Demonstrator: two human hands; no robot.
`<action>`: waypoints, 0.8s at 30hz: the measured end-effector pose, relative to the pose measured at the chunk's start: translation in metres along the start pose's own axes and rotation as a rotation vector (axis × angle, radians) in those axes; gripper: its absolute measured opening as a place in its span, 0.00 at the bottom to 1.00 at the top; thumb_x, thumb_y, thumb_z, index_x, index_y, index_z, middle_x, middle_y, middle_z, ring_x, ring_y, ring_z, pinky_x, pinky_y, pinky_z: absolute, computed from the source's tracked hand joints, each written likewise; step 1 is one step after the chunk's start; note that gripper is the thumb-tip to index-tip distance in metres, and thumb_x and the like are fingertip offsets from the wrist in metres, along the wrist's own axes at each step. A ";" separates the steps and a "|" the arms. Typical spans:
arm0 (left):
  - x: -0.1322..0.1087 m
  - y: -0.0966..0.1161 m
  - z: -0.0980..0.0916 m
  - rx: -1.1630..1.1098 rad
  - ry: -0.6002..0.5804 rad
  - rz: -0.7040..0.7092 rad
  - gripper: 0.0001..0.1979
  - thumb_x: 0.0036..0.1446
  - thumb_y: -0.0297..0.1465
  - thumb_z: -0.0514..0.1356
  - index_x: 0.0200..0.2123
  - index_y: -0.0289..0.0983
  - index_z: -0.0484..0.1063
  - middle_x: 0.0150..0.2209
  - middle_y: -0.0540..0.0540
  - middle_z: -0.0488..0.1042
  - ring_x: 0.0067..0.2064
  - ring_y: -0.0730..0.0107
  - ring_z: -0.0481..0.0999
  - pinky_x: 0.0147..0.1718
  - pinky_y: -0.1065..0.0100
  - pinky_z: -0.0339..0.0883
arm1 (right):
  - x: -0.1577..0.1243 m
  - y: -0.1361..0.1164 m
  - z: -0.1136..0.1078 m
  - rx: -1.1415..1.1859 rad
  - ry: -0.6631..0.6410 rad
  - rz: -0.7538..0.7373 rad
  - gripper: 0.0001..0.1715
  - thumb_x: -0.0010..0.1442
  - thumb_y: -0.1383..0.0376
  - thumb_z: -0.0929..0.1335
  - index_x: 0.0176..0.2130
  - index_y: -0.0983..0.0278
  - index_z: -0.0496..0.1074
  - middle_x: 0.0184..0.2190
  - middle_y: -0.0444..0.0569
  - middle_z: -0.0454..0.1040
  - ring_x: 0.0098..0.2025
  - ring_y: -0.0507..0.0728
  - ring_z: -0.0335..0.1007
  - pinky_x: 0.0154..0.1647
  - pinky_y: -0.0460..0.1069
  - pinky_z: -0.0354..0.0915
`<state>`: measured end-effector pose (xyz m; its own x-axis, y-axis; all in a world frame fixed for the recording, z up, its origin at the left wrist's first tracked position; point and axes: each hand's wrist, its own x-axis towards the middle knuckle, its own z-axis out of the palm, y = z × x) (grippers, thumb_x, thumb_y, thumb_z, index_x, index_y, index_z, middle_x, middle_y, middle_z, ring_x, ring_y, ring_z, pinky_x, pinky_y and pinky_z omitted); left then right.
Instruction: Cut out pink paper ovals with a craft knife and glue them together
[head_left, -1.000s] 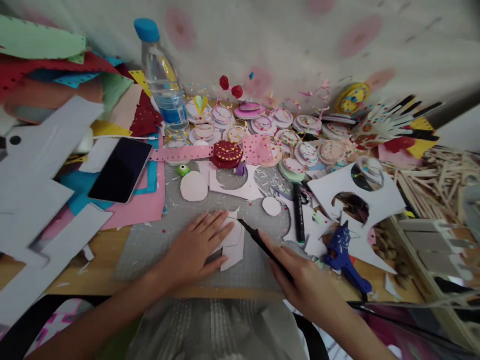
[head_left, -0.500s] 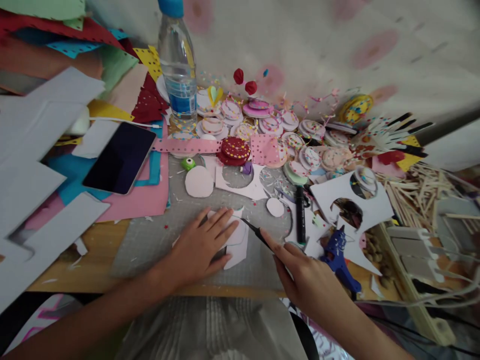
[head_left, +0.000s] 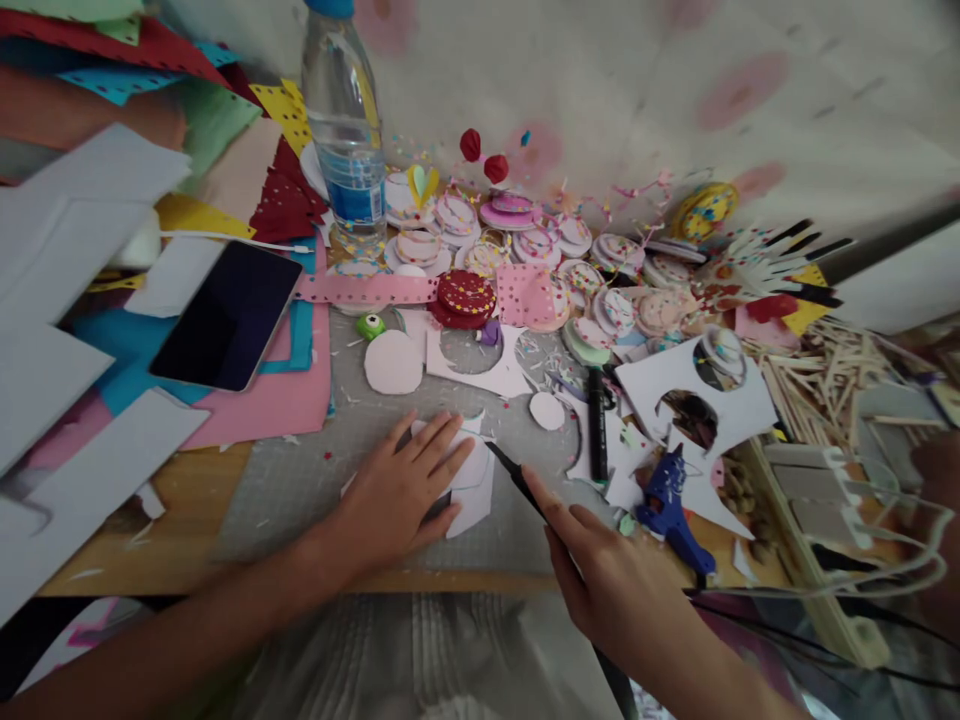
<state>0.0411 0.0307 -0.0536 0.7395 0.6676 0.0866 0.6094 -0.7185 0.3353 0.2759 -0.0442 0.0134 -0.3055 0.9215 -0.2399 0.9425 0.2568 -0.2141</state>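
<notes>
My left hand (head_left: 409, 485) lies flat with its fingers spread over a piece of white card (head_left: 474, 490), pressing it to the grey cutting mat (head_left: 289, 500). A curved pencil-like line shows on the card. In my right hand (head_left: 600, 560) is a slim black craft knife (head_left: 517, 474), gripped like a pen with the index finger along it. Its tip is by the card's upper right edge; whether it touches is too small to tell. Above the hands rest a larger white disc (head_left: 394, 362) and a small white disc (head_left: 547, 410).
A water bottle (head_left: 347, 150) and a phone (head_left: 229, 315) stand and lie at left near coloured sheets. Decorated paper hats (head_left: 465, 298) line the back. At right are a black marker (head_left: 597, 425), a blue glue gun (head_left: 671, 510), cut-out card (head_left: 701, 400), wooden sticks (head_left: 814, 385) and cables.
The view has shifted slightly, moving the surroundings a little left. The knife tip sits slightly farther down and right. A blurred dark brown shape has come in at the right edge.
</notes>
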 end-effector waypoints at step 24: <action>0.006 -0.005 -0.015 -0.051 0.026 0.028 0.27 0.64 0.40 0.53 0.62 0.34 0.61 0.63 0.35 0.62 0.64 0.51 0.59 0.64 0.47 0.43 | -0.022 0.016 -0.006 0.491 0.217 0.290 0.33 0.66 0.61 0.61 0.67 0.63 0.51 0.44 0.56 0.76 0.44 0.61 0.76 0.42 0.55 0.72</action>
<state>0.0385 0.0411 -0.0406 0.7481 0.6526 0.1207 0.5726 -0.7267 0.3796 0.2983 -0.0591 0.0213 0.0378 0.9852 -0.1670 0.7945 -0.1310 -0.5930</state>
